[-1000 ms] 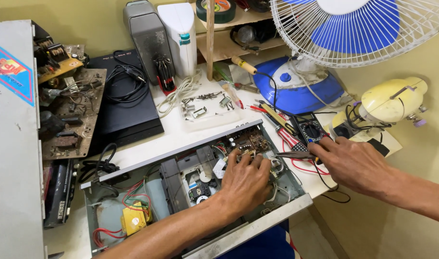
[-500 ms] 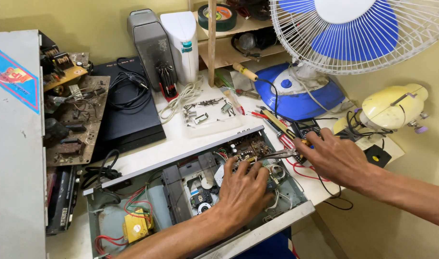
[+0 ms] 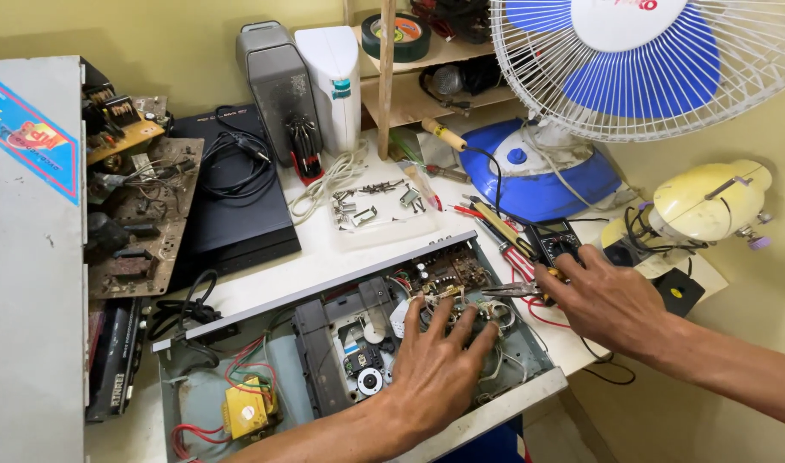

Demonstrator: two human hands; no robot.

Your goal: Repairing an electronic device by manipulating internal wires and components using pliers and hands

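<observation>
Grey sheet-metal casing (image 3: 28,283) with a blue and yellow sticker fills the left edge, and just beside it lie brown bare circuit boards (image 3: 140,214) studded with dark parts. Next comes a flat black box (image 3: 234,214) with a coil of black cable (image 3: 234,159) on its lid, and behind that a tall grey upright unit (image 3: 277,81) touching a white upright unit (image 3: 331,81). On the white tabletop (image 3: 324,257) a clear plastic tray (image 3: 380,210) holds small loose metal pieces.

In front, the open grey disc player chassis (image 3: 350,360) lies tilted across the table's near edge, with a yellow transformer block (image 3: 245,411) at its left end, a black disc drive mechanism (image 3: 350,356) in the middle and a brown circuit board (image 3: 448,266) at its right rear. The left hand (image 3: 435,369) lies flat on the chassis with fingers spread wide, fingertips touching the tangle of wires beside the board, gripping nothing. The right hand (image 3: 607,296) is closed around thin metal pliers (image 3: 517,291), whose tip points left into the chassis just beside the left fingertips. Just behind the right hand sits a black multimeter (image 3: 554,240) with red leads, then a blue and white desk fan (image 3: 632,77), and at far right a cream round-bodied appliance (image 3: 705,201)
</observation>
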